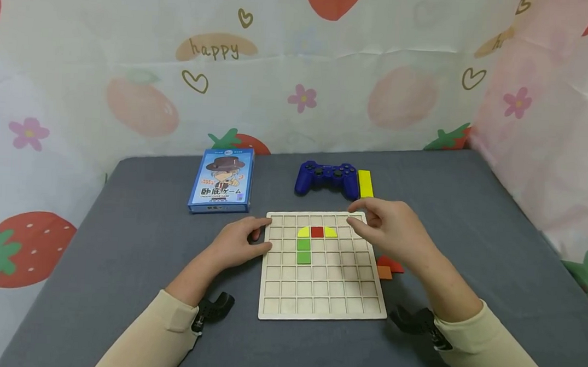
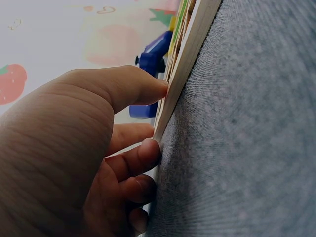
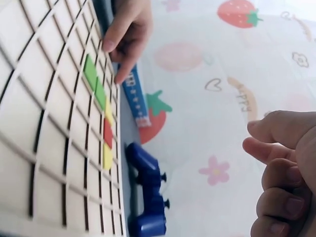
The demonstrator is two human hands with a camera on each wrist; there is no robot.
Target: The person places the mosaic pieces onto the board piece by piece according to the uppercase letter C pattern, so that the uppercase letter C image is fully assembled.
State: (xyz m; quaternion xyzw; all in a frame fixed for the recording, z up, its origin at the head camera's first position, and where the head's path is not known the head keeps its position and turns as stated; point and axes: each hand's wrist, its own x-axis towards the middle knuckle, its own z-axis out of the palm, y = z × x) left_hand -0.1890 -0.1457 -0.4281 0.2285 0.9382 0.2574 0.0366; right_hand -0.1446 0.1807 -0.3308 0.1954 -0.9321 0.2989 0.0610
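A wooden grid board [image 1: 319, 283] lies flat on the grey table. In its upper rows sit a red square [image 1: 317, 231] between two yellow quarter pieces [image 1: 304, 231], with two green squares [image 1: 303, 250] below the left one. My left hand [image 1: 267, 234] holds the board's left edge, thumb above and curled fingers pressed against the rim [image 2: 190, 54]. Above the board's upper right corner my right hand [image 1: 354, 213] hovers, fingers loosely curled with nothing in them. In the right wrist view its fingertips [image 3: 256, 128] are bare.
A blue gamepad [image 1: 327, 178] lies behind the board with a yellow bar [image 1: 365, 183] at its right side. A blue card box [image 1: 222, 180] is at the back left. Red and orange pieces [image 1: 389, 267] lie right of the board. Patterned cloth walls surround the table.
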